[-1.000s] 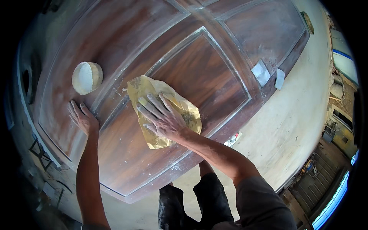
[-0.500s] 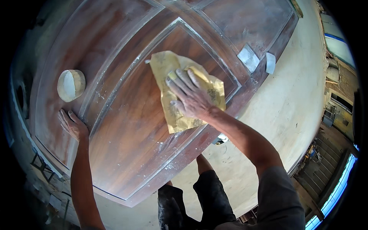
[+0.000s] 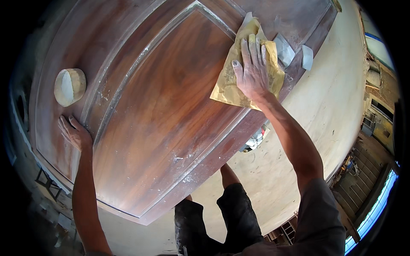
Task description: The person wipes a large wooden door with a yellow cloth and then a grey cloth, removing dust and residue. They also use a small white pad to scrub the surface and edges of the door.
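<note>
- Far left, before me: a pale round tub (image 3: pixel 76 87), white inside, on the brown panelled wooden door (image 3: pixel 158 106).
- Just below the tub: the left hand (image 3: pixel 76 133), fingers extended, palm down on the door, grasping nothing.
- Centre: white dust along the door's moulding.
- Right of centre: a creased yellow paper sheet (image 3: pixel 226 87), spread over the panel's right-hand moulding.
- Upon it: the right hand (image 3: pixel 254 77), dusty, fingers straight and slightly parted, laid flat, not closed round the paper.
- Farther right: two grey rectangular pieces (image 3: pixel 284 50), one at the door's edge.
</note>
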The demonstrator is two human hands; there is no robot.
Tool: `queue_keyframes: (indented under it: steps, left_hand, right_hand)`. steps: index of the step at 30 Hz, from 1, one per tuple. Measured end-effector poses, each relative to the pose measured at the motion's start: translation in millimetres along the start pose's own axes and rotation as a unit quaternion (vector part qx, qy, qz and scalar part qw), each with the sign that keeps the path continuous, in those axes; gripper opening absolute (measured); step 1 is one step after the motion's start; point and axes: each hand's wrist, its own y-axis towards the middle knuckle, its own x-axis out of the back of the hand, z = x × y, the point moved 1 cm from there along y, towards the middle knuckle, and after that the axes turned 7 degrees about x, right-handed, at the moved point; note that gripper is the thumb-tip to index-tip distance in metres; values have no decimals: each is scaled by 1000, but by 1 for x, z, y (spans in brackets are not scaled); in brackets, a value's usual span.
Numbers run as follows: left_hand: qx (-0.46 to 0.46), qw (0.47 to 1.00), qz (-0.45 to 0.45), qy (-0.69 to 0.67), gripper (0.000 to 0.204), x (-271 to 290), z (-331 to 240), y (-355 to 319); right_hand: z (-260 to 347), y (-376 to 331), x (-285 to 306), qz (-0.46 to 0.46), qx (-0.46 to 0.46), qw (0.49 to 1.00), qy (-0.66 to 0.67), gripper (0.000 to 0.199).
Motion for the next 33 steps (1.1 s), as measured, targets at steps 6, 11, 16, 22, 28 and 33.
queue_keyframes:
  steps: [6,11,16,22,28,33]
  left_hand:
    - [-9,1000,-18,1,61,-1,9,-1]
    - [-20,1000,-13,5,62,-3,-4,-2]
    - [-3,1000,6,12,66,-4,5,-1]
    - [7,1000,6,12,65,-2,-2,-4]
    - [-4,1000,-8,10,66,-5,16,0]
    - [5,1000,-1,16,67,-8,6,-3]
  right_hand:
    - [142,-63,-5,167,95,975,109,69]
    - [-17,-53,2,27,-96,994,41,74]
    - [188,-128,-23,23,-214,971,106,84]
    - [71,-86,4,-17,-253,963,90,83]
    - [188,-132,-7,26,-244,957,157,89]
    - [62,-100,2,-22,-264,960,91,81]
